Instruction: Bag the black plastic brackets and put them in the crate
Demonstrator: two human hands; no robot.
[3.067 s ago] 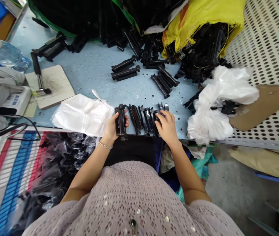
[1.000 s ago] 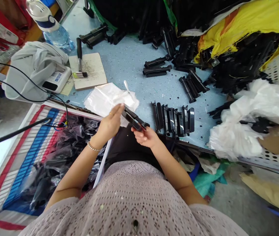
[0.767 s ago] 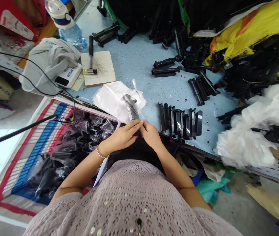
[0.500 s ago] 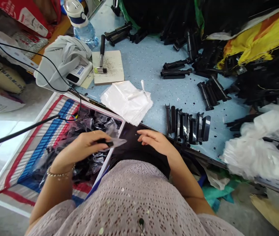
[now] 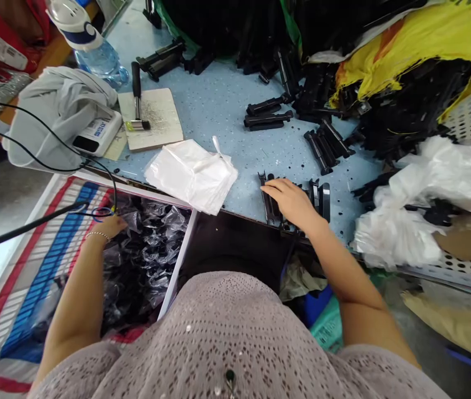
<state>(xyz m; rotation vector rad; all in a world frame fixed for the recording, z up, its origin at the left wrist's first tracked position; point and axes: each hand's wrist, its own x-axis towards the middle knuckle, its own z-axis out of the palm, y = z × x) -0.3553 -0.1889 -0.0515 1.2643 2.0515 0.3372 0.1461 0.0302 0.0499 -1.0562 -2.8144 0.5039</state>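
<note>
My left hand (image 5: 109, 226) is down in the lined bin at the left, over black parts in clear plastic bags (image 5: 152, 249). Its fingers are mostly hidden, and I cannot make out anything in them. My right hand (image 5: 291, 202) lies across a row of black plastic parts (image 5: 323, 200) at the table's near edge. Its fingers stretch left, with the fingertips at the leftmost part (image 5: 267, 202); the thumb is out of sight beneath the hand. Between the hands, a stack of thin white plastic bags (image 5: 194, 174) lies on the table edge.
A small hammer (image 5: 136, 94) rests on a pale board (image 5: 158, 119). Beside them stand a water bottle (image 5: 94, 52) and a white tub (image 5: 31, 133). More black parts (image 5: 322, 147) and crumpled white plastic (image 5: 402, 227) lie right. A black cable (image 5: 31, 227) crosses the bin.
My left hand has moved left into the bin; the bagged black part it held no longer shows. My right hand has moved right and forward onto the row of parts. The view has shifted right.
</note>
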